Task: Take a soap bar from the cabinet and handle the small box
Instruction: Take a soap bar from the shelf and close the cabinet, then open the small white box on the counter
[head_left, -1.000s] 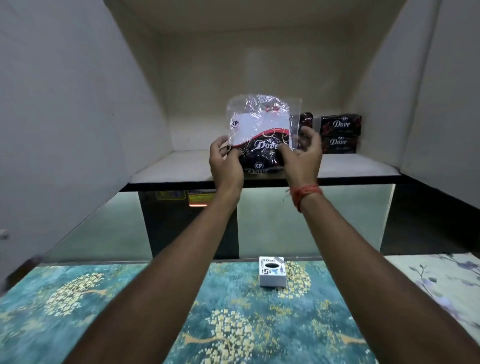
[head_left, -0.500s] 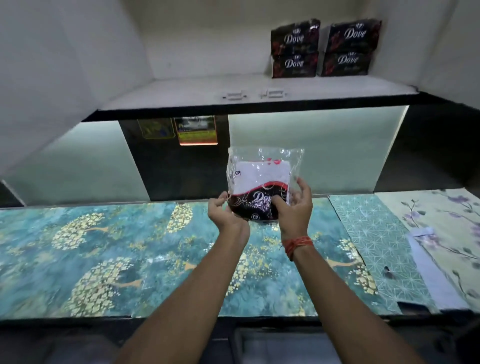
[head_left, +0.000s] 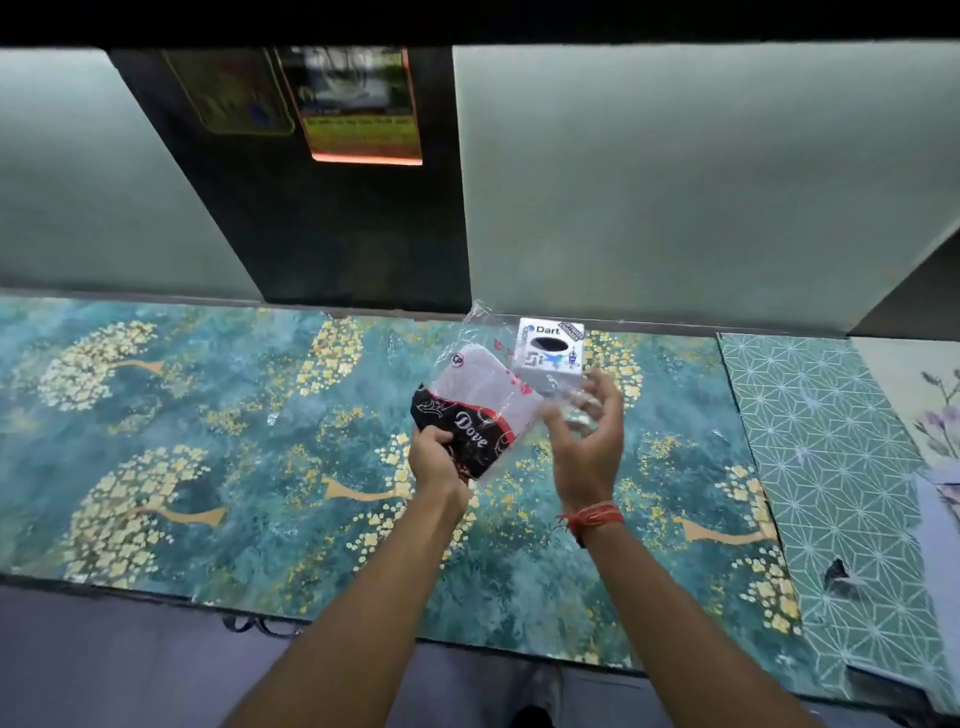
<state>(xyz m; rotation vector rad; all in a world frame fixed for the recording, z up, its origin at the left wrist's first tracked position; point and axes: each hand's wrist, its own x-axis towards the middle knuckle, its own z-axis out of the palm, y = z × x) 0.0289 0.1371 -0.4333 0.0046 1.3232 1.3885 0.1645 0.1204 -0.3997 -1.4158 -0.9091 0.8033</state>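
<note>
A dark Dove soap bar in a clear plastic bag (head_left: 475, 410) is held above the teal patterned counter (head_left: 260, 441). My left hand (head_left: 435, 460) grips the bag's lower dark end. My right hand (head_left: 587, 441) is just right of the bag, fingers spread and curled, with the bag's clear edge at its fingertips. A small white box marked Dart (head_left: 548, 358) stands on the counter right behind the bag and my right hand's fingers; its lower part shows through the plastic.
A green geometric mat (head_left: 831, 467) and a floral sheet (head_left: 935, 410) lie at the counter's right end. Pale panels and a dark panel with stickers (head_left: 358, 104) form the back wall. The cabinet's dark underside (head_left: 467, 21) runs along the top.
The bagged soap came down from the cabinet shelf to just above the counter. My right hand has loosened from the bag and opened; the view tilted down, so the shelf is out of sight.
</note>
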